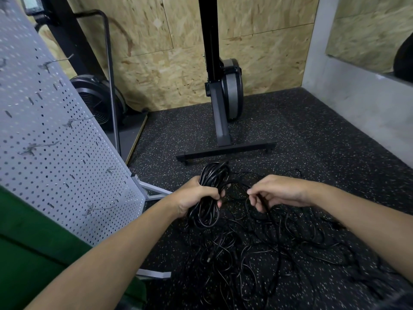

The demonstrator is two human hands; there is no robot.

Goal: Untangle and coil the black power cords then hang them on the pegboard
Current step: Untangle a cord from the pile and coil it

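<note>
Head view: two bare hands work above a black speckled floor (317, 130). The left hand (194, 195) has its fingers wrapped round one coil (215, 175) of black cord, gripping it at the middle so loops stick out above and below the fist. The right hand (277, 189) is curled, and its thumb and forefinger seem to pinch a single strand that runs across to the coil. Motion blur makes the exact hold hard to read.

Below and to the right of the hands, one loose tangle of black power cords (257, 249) lies spread on the floor. The black strands overlap on the dark floor, so I cannot count the separate cords. One plug end (209, 259) shows in it.

One grey pegboard (55, 139) stands tilted at the left, its top and left side cut off by the frame. Five bare wire hooks (78, 120) are plain on it, and a sixth at the left edge is only partly visible.

Beyond the hands stands one upright exercise machine (223, 97) on a T-shaped foot, its top cut off. One fan wheel (96, 101) is half hidden behind the pegboard. A green panel (33, 242) fills the lower left corner, and I cannot tell what it is.
</note>
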